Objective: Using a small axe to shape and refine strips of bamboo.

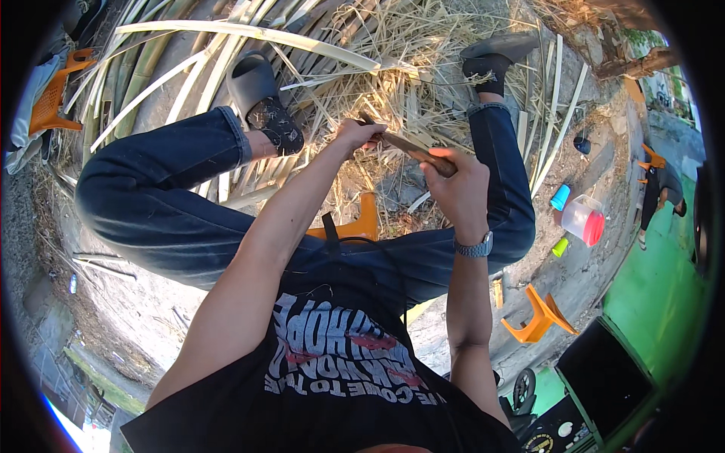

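Note:
In front of my lap, my right hand (459, 187) is closed around the wooden handle of a knife (406, 146). Its long brownish blade slants up and left toward my left hand (358, 136). The fingers of that hand are pinched together at the blade's far end, and a small dark tip sticks out past them. Whether they grip the blade itself or a thin piece against it, I cannot tell. Beneath both hands lies a heap of pale shavings and split strips (408, 98), bamboo by their look, spread between my feet.
Long split strips (249, 32) and poles lie at the far left. I sit low on an orange plastic stool (359, 219), legs spread. At right are a clear jug with a red part (583, 220), blue cup (559, 198), green cup (559, 247) and orange stool (538, 315). People sit at both edges.

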`<state>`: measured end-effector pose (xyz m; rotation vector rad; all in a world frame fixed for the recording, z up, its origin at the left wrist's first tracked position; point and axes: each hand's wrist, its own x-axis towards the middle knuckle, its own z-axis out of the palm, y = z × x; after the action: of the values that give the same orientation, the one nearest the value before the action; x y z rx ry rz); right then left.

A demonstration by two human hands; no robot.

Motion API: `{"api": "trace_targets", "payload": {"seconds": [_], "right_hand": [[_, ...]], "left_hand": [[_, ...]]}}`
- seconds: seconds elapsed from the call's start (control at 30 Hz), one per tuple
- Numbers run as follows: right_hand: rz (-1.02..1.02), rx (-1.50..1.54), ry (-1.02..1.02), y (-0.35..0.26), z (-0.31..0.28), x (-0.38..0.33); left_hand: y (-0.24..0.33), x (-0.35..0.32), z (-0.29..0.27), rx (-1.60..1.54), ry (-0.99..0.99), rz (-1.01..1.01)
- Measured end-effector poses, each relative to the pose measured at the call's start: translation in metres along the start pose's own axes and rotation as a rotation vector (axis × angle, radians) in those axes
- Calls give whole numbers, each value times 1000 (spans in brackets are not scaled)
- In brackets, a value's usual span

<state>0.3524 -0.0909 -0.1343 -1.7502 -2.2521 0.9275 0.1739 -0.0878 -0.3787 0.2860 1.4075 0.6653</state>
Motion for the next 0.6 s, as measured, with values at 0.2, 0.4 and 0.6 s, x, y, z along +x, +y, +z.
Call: {"api": "trace_targets", "payload": {"seconds": [0.2,0.4,0.6], "right_hand": [[-166,1181,420,11,28,31],[-338,1457,304,15,104,52],[-303,1504,221,-27,104,79]], "left_hand": [[-2,-7,29,-374,11,0],[-31,-22,10,-547,487,71],[-14,-38,-33,-544,602,18]]}}
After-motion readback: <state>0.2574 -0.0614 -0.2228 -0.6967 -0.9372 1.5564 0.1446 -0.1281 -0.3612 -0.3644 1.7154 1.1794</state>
